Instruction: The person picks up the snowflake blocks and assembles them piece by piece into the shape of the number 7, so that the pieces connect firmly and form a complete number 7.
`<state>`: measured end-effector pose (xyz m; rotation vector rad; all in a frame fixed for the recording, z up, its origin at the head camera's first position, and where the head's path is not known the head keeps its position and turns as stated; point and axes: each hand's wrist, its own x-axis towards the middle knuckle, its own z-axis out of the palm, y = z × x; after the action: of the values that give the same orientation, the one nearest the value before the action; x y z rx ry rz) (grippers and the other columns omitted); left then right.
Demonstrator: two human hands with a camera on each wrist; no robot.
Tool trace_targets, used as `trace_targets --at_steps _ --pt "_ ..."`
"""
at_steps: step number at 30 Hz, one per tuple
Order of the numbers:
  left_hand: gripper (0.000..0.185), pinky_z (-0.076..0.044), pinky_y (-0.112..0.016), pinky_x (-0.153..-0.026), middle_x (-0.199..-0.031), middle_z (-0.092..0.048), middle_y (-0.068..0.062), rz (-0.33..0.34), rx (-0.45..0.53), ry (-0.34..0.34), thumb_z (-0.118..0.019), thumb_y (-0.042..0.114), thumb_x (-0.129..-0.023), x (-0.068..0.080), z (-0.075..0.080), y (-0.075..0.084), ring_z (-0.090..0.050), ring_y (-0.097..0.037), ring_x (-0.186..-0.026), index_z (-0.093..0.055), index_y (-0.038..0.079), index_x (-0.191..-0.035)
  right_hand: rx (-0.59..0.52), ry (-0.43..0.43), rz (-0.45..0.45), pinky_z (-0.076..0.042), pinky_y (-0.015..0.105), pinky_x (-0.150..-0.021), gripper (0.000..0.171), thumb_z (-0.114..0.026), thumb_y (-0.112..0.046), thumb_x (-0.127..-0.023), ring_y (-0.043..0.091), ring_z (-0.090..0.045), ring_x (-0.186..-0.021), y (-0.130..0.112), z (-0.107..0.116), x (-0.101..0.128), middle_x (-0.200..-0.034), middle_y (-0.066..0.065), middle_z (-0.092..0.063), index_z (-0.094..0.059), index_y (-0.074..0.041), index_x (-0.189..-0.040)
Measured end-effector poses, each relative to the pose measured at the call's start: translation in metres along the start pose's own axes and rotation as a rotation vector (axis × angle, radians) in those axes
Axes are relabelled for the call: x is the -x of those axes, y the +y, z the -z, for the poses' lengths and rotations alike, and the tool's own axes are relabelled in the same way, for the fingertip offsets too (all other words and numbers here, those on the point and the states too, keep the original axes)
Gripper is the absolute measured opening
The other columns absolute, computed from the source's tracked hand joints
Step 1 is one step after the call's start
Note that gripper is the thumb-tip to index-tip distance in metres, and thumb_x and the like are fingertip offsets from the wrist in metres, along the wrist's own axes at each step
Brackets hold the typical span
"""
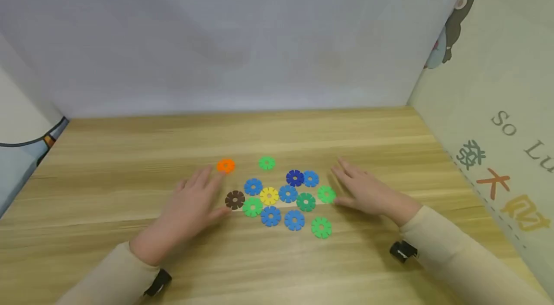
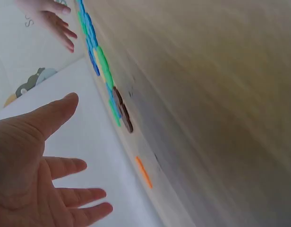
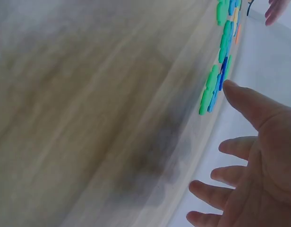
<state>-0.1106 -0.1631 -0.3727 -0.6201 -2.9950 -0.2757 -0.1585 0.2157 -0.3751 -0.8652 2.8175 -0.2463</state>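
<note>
Several flat, notched plastic discs with a centre hole lie loosely spread on the wooden table (image 1: 130, 146). My left hand (image 1: 188, 209) hovers at their left side, fingers apart, nearest the brown disc (image 1: 235, 200) and the orange disc (image 1: 226, 166). On the other side my right hand (image 1: 363, 189) is held over the table with straight fingers, beside a light green disc (image 1: 326, 194). Between the hands are a yellow disc (image 1: 269, 196), a dark blue disc (image 1: 295, 178), a teal disc (image 1: 306, 202) and several lighter blue ones. Both wrist views show palms holding nothing.
A pale grey backdrop (image 1: 242, 45) rises behind the table's far edge. At the right stands a light panel (image 1: 484, 117) with printed lettering and a cartoon figure; another printed panel (image 1: 26, 127) is at the left. Black straps (image 1: 404, 251) sit on the sleeved wrists.
</note>
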Motion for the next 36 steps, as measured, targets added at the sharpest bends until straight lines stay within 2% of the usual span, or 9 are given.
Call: trace_targets --at_steps 5,8,11,14,17,21,24,29,36 --pt "0.059 -0.046 -0.047 -0.085 -0.114 -0.058 -0.016 -0.141 0.052 0.021 -0.079 0.033 -0.074 -0.011 -0.004 0.01 -0.058 -0.031 -0.098 -0.058 0.005 -0.121 -0.042 -0.017 0.029 -0.028 0.053 -0.102 0.074 -0.06 -0.035 -0.09 0.045 -0.03 -0.129 0.001 -0.001 -0.004 -0.148 0.029 -0.014 -0.028 0.005 -0.142" --pt "0.045 -0.048 -0.036 -0.074 -0.097 -0.059 -0.006 -0.2 0.062 0.016 -0.081 0.028 -0.072 -0.016 -0.007 0.016 -0.055 -0.02 -0.082 -0.066 0.007 -0.108 -0.066 -0.035 0.035 -0.029 0.052 -0.102 0.07 -0.059 -0.033 -0.092 0.044 -0.03 -0.129 0.001 -0.001 -0.004 -0.148 0.029 -0.016 -0.029 0.005 -0.142" --pt "0.037 -0.044 -0.03 -0.068 -0.089 -0.056 -0.002 -0.229 0.072 -0.013 -0.081 0.025 -0.073 -0.019 -0.01 0.021 -0.049 -0.015 -0.076 -0.069 0.007 -0.103 -0.074 -0.045 0.038 -0.029 0.053 -0.102 0.067 -0.059 -0.031 -0.092 0.044 -0.031 -0.129 0.0 -0.001 -0.003 -0.147 0.029 -0.019 -0.032 0.006 -0.141" --pt "0.037 -0.041 -0.029 -0.066 -0.086 -0.054 -0.002 -0.245 0.071 -0.05 -0.079 0.025 -0.075 -0.023 -0.014 0.025 -0.045 -0.015 -0.073 -0.069 0.005 -0.104 -0.068 -0.057 0.032 -0.029 0.053 -0.101 0.066 -0.058 -0.032 -0.093 0.044 -0.031 -0.129 0.0 -0.002 -0.003 -0.147 0.027 -0.021 -0.032 0.005 -0.141" --pt "0.039 -0.044 -0.03 -0.069 -0.089 -0.057 -0.003 -0.261 0.079 -0.075 -0.077 0.028 -0.077 -0.03 -0.018 0.035 -0.05 -0.016 -0.076 -0.069 0.005 -0.107 -0.058 -0.061 0.038 -0.03 0.053 -0.101 0.065 -0.057 -0.032 -0.093 0.044 -0.033 -0.128 0.0 -0.002 -0.005 -0.146 0.027 -0.023 -0.033 0.005 -0.141" --pt "0.038 -0.047 -0.031 -0.072 -0.094 -0.06 -0.004 -0.312 0.088 -0.076 -0.071 0.034 -0.082 -0.048 -0.022 0.062 -0.054 -0.017 -0.081 -0.068 0.007 -0.11 -0.056 -0.062 0.032 -0.028 0.053 -0.102 0.065 -0.059 -0.032 -0.092 0.044 -0.034 -0.127 -0.002 -0.001 -0.006 -0.144 0.028 -0.027 -0.035 0.005 -0.139" --pt "0.036 -0.044 -0.026 -0.067 -0.091 -0.059 -0.001 -0.344 0.099 -0.087 -0.069 0.036 -0.085 -0.064 -0.026 0.084 -0.05 -0.013 -0.077 -0.068 0.01 -0.109 -0.061 -0.078 0.026 -0.027 0.052 -0.103 0.065 -0.059 -0.032 -0.091 0.043 -0.033 -0.128 -0.001 0.0 -0.005 -0.143 0.028 -0.029 -0.036 0.006 -0.139" --pt "0.043 -0.044 -0.025 -0.066 -0.092 -0.06 -0.002 -0.316 0.085 -0.154 -0.07 0.037 -0.083 -0.083 -0.033 0.108 -0.049 -0.013 -0.077 -0.066 0.009 -0.116 -0.101 -0.114 0.015 -0.027 0.053 -0.104 0.065 -0.057 -0.033 -0.093 0.043 -0.032 -0.129 0.0 0.001 0.0 -0.143 0.027 -0.03 -0.035 0.006 -0.139" --pt "0.049 -0.047 -0.028 -0.077 -0.106 -0.057 -0.003 -0.25 0.008 -0.264 -0.071 0.041 -0.082 -0.101 -0.036 0.122 -0.052 -0.015 -0.093 -0.064 0.013 -0.121 -0.127 -0.109 0.008 -0.027 0.052 -0.104 0.064 -0.057 -0.034 -0.093 0.042 -0.032 -0.129 0.004 0.005 0.005 -0.143 0.026 -0.031 -0.035 0.006 -0.139"
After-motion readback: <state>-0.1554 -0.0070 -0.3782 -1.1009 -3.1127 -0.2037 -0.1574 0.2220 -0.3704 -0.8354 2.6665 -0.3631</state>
